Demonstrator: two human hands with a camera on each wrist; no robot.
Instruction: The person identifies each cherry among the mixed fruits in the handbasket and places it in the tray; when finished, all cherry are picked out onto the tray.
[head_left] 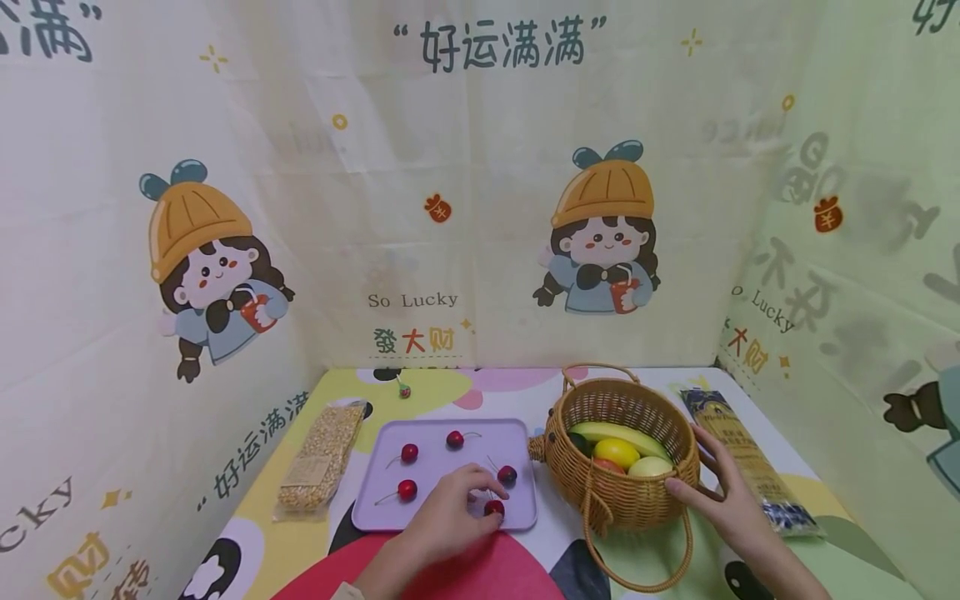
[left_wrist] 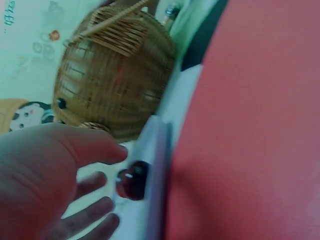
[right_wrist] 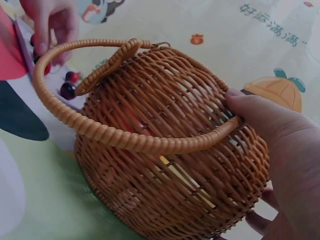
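Observation:
Over the right part of a lilac tray (head_left: 382, 512), my left hand (head_left: 459, 510) reaches down by a dark red cherry (head_left: 494, 507). The left wrist view shows its thumb and fingers spread apart beside the cherry (left_wrist: 134, 181), not closed round it. Several other cherries, such as one at the tray's back (head_left: 454, 439), lie around with their stems. My right hand (head_left: 723, 492) grips the right side of a wicker basket (head_left: 630, 500), thumb at the rim (right_wrist: 250, 105) and fingers along the outer wall, partly hidden. Inside sit a banana (head_left: 626, 435), a lemon (head_left: 617, 452) and other fruit.
A bag of corn kernels (head_left: 318, 458) lies left of the tray. Right of the basket lies a long yellow and blue packet (head_left: 750, 458). A small green and red item (head_left: 404, 389) rests at the back. The basket's handle (head_left: 637, 583) hangs toward the front.

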